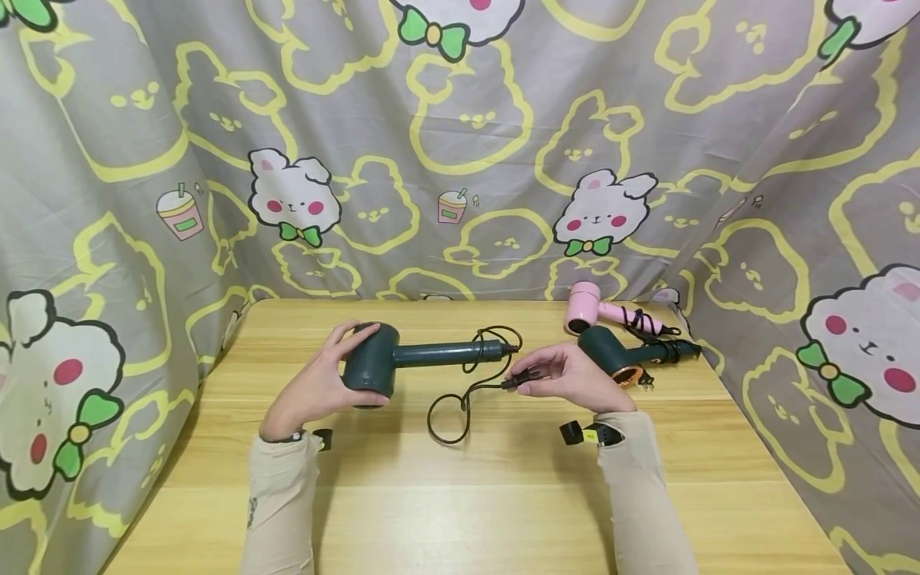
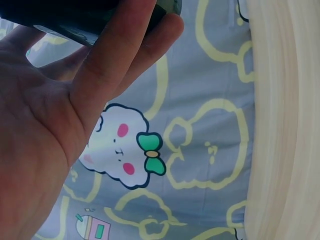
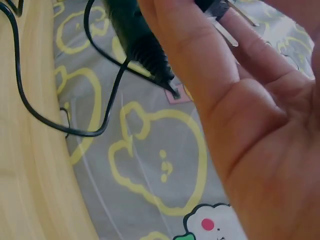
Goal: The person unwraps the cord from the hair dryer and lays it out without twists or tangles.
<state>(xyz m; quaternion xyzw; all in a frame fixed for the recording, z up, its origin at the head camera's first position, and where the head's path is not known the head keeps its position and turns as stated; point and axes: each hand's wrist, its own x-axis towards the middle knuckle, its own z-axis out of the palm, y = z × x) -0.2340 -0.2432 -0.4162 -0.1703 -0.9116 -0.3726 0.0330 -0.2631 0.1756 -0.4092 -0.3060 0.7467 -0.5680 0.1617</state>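
In the head view my left hand (image 1: pixel 323 375) grips the round head of a dark green hair dryer (image 1: pixel 372 359), thumb on the near side and fingers over the far side. The dryer's handle points right. A black cord (image 1: pixel 447 441) leaves the handle's end and loops loosely. My right hand (image 1: pixel 568 377) pinches the cord's plug (image 1: pixel 526 377) beside the handle end. Metal prongs (image 3: pixel 227 35) show between the fingers in the right wrist view. Only the dryer's dark body (image 2: pixel 65 20) appears in the left wrist view, above the palm.
At the table's back right lies a pink hair dryer (image 1: pixel 585 305) with its cord wound round the handle. Just in front is another dark green hair dryer (image 1: pixel 602 350), also cord-wrapped, close to my right hand. A patterned curtain (image 1: pixel 474 200) surrounds the wooden table (image 1: pixel 446 511).
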